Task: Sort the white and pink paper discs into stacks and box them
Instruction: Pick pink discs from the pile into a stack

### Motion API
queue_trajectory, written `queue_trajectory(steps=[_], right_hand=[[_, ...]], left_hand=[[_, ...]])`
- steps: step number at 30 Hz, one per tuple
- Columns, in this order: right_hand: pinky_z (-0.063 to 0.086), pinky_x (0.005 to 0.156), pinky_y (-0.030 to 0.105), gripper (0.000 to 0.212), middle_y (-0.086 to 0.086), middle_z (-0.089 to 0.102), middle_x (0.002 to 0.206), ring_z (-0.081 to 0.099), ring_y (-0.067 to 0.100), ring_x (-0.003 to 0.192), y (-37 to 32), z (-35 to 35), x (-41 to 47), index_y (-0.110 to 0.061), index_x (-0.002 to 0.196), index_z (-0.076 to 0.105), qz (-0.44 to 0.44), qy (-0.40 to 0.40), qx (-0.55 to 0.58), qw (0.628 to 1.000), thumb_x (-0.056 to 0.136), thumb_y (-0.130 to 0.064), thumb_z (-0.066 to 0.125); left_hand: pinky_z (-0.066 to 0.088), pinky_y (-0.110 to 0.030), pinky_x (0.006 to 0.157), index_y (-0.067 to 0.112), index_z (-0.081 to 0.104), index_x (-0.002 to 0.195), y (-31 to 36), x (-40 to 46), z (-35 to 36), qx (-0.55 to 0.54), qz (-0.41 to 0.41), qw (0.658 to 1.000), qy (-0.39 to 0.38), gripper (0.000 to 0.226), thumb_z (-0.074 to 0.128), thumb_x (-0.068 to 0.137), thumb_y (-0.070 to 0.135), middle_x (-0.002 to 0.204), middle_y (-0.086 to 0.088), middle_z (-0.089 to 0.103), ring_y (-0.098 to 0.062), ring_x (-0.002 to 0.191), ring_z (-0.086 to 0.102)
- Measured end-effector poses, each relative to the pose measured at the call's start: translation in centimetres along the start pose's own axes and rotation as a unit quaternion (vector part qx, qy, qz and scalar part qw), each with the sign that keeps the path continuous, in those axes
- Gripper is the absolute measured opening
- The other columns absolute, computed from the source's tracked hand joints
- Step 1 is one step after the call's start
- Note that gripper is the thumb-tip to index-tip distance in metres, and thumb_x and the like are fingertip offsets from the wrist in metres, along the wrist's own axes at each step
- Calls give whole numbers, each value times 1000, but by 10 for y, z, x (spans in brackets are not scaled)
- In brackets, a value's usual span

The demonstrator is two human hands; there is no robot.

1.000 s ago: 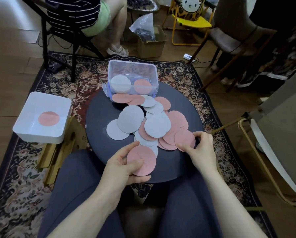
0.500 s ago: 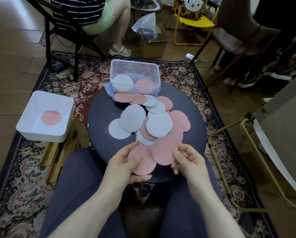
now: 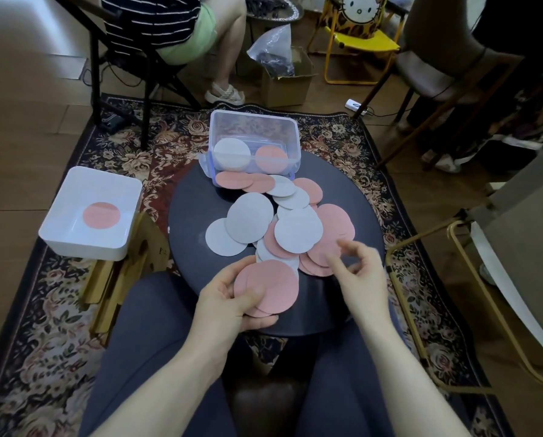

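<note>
My left hand [image 3: 229, 305] holds a small stack of pink discs [image 3: 268, 287] at the near edge of the round dark table [image 3: 188, 197], thumb on top. My right hand [image 3: 358, 269] hovers just right of that stack, fingers loosely curled and holding nothing, above the loose heap of white and pink discs [image 3: 298, 230] spread over the table. A clear plastic box [image 3: 254, 146] lies tipped at the far side with a white disc [image 3: 232, 152] and a pink disc [image 3: 271, 159] inside. A white square tray [image 3: 74, 238] at the left holds one pink disc [image 3: 101, 215].
The tray rests on a wooden stand [image 3: 128, 272] left of the table. A person sits on a black chair [image 3: 131, 74] beyond the box. A cardboard box [image 3: 287, 80], a yellow chair [image 3: 358, 42] and a gold-framed chair [image 3: 472, 294] at the right stand around the patterned rug [image 3: 43, 342].
My right hand picked a pink disc off the heap, carried it left onto the stack in my left hand, let it go and drew back toward the heap.
</note>
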State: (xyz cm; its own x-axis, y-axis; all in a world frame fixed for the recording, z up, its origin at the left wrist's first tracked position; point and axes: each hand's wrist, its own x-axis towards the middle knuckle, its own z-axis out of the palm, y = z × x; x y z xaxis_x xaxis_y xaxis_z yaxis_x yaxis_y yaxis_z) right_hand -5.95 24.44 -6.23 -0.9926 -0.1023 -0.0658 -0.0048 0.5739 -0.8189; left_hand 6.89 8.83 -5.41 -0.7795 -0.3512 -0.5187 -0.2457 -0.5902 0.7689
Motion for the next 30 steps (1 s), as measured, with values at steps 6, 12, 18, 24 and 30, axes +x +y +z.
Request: queue_trajectory(steps=[6,12,18,24,30], right_hand=[[38,80,30,72,-8,37,113,49,9,92,-3,3,22,-22,133,49,10,-64,-143,988,73,-52,74],[40,74,31,67,-9,42,115,49,9,91,1,7,15,-24,124,50,0,-21,-134,991,70,-56,74],[42,71,32,53,-13,46,110,51,7,92,4,8,9,-28,114,49,-4,20,-85,996,72,-44,78],[40,59,25,16,-1,57,72,52,16,65,13,-6,8,-18,82,56,71,69,91,991,83,-21,71],[30,35,18,7,1,48,53,39,6,37,18,-13,-27,-10,86,56,157,27,285,945,92,-9,60]], left_hand=[[61,-36,60,21,62,117,-3,6,-3,-4,-13,1000,5,43,59,87,-9,118,-11,65,-33,98,68],[61,-36,60,23,62,114,-6,10,-3,0,-19,1000,1,43,57,87,-10,117,-11,66,-32,98,68],[60,-34,59,23,63,113,-7,11,-3,3,-18,1000,-3,42,57,87,-10,117,-11,65,-31,97,69],[60,-35,61,23,63,114,-9,14,-5,6,-15,1000,-2,41,58,88,-8,115,-10,66,-29,94,70],[60,-36,61,21,62,119,-10,14,-4,18,-8,1000,-7,36,58,91,-1,114,-8,68,-27,90,71]])
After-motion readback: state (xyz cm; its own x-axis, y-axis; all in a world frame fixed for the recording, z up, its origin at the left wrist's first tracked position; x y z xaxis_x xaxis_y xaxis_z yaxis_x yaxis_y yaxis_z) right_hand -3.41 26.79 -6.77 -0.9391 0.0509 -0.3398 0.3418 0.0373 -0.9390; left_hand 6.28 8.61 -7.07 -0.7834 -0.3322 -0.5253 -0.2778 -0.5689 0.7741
